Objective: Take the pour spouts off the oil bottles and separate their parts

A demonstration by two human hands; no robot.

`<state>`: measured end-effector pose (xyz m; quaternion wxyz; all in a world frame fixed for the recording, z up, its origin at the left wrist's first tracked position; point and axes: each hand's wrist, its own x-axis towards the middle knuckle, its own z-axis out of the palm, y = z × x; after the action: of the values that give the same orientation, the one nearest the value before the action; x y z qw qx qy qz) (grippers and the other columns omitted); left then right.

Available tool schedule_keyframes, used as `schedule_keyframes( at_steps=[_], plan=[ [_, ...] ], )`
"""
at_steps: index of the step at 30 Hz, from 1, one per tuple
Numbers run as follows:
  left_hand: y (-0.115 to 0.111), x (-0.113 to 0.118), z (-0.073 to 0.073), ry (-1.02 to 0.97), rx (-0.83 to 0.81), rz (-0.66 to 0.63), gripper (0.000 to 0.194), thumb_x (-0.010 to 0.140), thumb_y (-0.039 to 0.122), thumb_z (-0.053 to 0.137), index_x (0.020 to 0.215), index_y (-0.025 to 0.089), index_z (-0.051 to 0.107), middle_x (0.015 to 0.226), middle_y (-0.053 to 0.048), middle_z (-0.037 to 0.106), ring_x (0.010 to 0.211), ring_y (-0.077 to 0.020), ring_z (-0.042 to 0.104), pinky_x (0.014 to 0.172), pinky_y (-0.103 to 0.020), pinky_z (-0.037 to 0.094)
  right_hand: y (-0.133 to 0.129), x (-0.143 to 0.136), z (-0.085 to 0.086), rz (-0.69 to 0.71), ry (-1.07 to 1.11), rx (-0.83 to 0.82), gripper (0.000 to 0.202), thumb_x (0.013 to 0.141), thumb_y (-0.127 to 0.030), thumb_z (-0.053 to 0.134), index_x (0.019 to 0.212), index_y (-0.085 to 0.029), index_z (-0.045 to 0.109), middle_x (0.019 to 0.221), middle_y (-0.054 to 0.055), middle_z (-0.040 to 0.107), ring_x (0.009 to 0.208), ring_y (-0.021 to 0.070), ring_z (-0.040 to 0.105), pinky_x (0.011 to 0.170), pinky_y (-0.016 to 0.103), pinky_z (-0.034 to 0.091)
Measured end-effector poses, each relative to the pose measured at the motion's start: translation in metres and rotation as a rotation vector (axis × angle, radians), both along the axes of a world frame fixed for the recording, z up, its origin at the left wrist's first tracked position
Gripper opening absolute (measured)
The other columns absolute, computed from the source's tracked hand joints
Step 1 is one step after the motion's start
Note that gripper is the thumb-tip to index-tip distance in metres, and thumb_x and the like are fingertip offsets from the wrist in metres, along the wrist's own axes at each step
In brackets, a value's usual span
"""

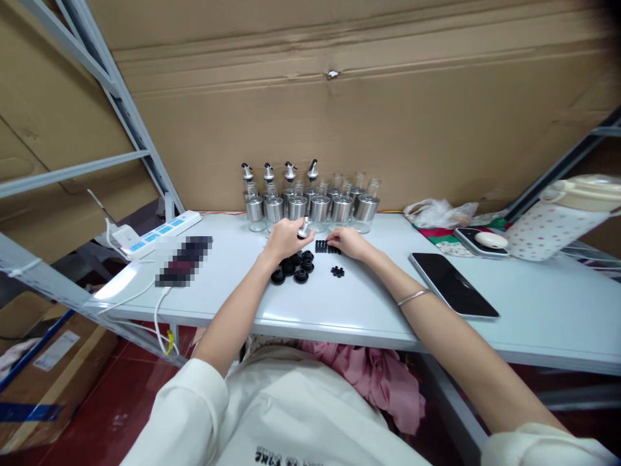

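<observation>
My left hand (286, 238) is closed around a silver pour spout (304, 229), held above the table in front of the bottles. My right hand (350, 242) has its fingertips pressed together at a row of small black plastic pieces (322, 246); whether a piece is pinched cannot be made out. Several black round stoppers (301, 276) lie in a pile below my left hand. A small cluster of black pieces (337, 272) sits nearer to me. Behind both hands stand glass bottles with metal sleeves (320, 208); some in the back row carry spouts with black tips (290, 169).
A white power strip (165, 232) and a blurred-out dark object (187, 262) are at left. On the right lie a tablet (453, 283), a phone (468, 239) with a white case (491, 240), a plastic bag (441, 213) and a dotted jug (557, 217). Cardboard (339, 123) walls the back.
</observation>
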<state>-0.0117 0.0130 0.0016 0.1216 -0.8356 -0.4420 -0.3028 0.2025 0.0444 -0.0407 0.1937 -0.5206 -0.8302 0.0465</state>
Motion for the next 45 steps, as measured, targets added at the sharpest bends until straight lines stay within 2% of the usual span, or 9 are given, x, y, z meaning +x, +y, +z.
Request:
schedule_keyframes(
  at_steps=[17, 24, 33, 40, 45],
  plan=[
    [-0.001, 0.001, 0.001, -0.022, -0.029, -0.016, 0.022, 0.082, 0.038, 0.055, 0.074, 0.017, 0.058, 0.067, -0.004, 0.066, 0.065, -0.0184, 0.06, 0.064, -0.028, 0.04, -0.002, -0.006, 0.006, 0.043, -0.012, 0.004, 0.012, 0.08, -0.018, 0.058, 0.08, -0.016, 0.07, 0.081, 0.006, 0.068, 0.073, 0.0168, 0.06, 0.069, 0.025, 0.042],
    [-0.002, 0.0, 0.001, -0.02, -0.035, -0.017, 0.023, 0.083, 0.038, 0.054, 0.075, 0.017, 0.059, 0.068, -0.005, 0.066, 0.065, -0.019, 0.06, 0.064, -0.028, 0.041, 0.0, -0.011, 0.006, 0.061, 0.056, -0.013, 0.013, 0.081, -0.021, 0.059, 0.085, -0.016, 0.069, 0.082, 0.006, 0.068, 0.073, 0.0163, 0.06, 0.069, 0.025, 0.043],
    [-0.003, 0.001, 0.002, -0.027, -0.041, -0.028, 0.023, 0.083, 0.038, 0.053, 0.074, 0.017, 0.058, 0.067, -0.005, 0.066, 0.065, -0.019, 0.061, 0.063, -0.027, 0.04, 0.005, -0.017, 0.003, 0.098, 0.017, 0.0, 0.011, 0.08, -0.015, 0.058, 0.083, -0.016, 0.069, 0.08, 0.005, 0.068, 0.073, 0.0159, 0.059, 0.07, 0.025, 0.042],
    [-0.002, 0.0, 0.002, -0.034, -0.066, -0.035, 0.021, 0.082, 0.037, 0.055, 0.074, 0.017, 0.058, 0.065, -0.005, 0.064, 0.065, -0.0196, 0.061, 0.064, -0.028, 0.04, 0.003, -0.021, 0.003, 0.122, 0.049, 0.005, 0.009, 0.08, -0.019, 0.06, 0.081, -0.016, 0.068, 0.078, 0.004, 0.066, 0.071, 0.0152, 0.058, 0.068, 0.024, 0.041],
    [0.0, 0.0, 0.0, -0.037, -0.061, -0.054, 0.021, 0.082, 0.037, 0.055, 0.076, 0.017, 0.059, 0.067, -0.005, 0.066, 0.066, -0.0194, 0.061, 0.063, -0.027, 0.04, 0.002, -0.025, 0.004, 0.142, 0.038, 0.024, 0.008, 0.08, -0.015, 0.058, 0.08, -0.015, 0.067, 0.076, 0.004, 0.063, 0.071, 0.0151, 0.056, 0.068, 0.024, 0.04]
  ],
)
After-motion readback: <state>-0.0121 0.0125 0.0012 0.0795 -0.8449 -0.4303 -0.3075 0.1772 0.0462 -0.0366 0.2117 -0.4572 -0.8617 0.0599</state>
